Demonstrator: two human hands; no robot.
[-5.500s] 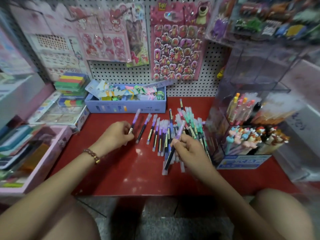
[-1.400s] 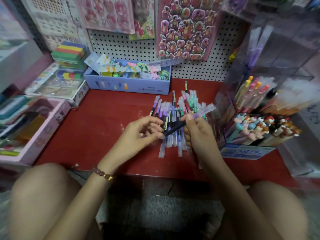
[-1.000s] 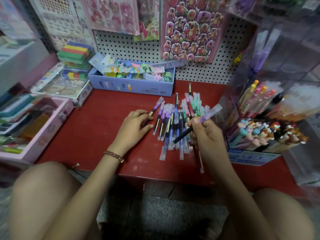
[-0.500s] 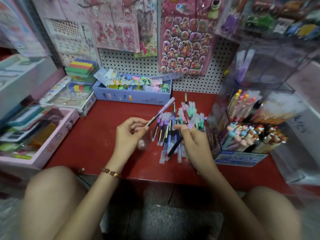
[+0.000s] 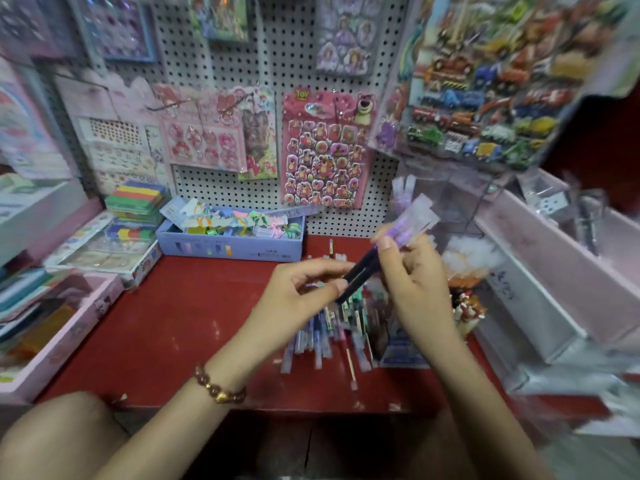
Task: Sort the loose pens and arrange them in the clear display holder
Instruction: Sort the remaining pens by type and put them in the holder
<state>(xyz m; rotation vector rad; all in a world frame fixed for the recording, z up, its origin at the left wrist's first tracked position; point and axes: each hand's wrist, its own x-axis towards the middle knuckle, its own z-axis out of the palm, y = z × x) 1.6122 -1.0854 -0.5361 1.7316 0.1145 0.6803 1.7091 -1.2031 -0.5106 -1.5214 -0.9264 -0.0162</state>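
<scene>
A beaded bracelet [image 5: 221, 389] sits on the left wrist at the near edge of the red table [image 5: 166, 327]. Just beyond it lies the pile [image 5: 325, 337] of loose pens. It is a thick, roughly parallel spread of purple, blue, pink and green barrels, and one or two have strayed toward the front edge. This pile is the bulk of what is left, and it looks only partly grouped by colour.

Above the pile, both grips share what look like two purple-capped pens [image 5: 362, 273], raised clear of the table and tilted up to the right. The left grip [image 5: 301, 292] pinches the lower, dark ends between thumb and forefinger. The right grip [image 5: 412, 282] is curled round the barrels higher up, with the pale caps sticking out past its fingers toward the holder. Blur hides whether the pens are being squared together or handed across.

Behind the right grip stands the clear holder [image 5: 460, 202]. Its lower tiers are packed with figure-topped and fluffy-topped pens, while the upper compartment looks mostly vacant. A few pale purple caps seem to stand at its left side, too smeared to count.

By my judgement the job is early to middling: one colour has been started, the held pair is about to go in, and most of the pens are unsorted.

Farther back are a blue box [image 5: 235, 247] of trinkets and a pegboard [image 5: 287, 64] hung with sticker sheets.
</scene>
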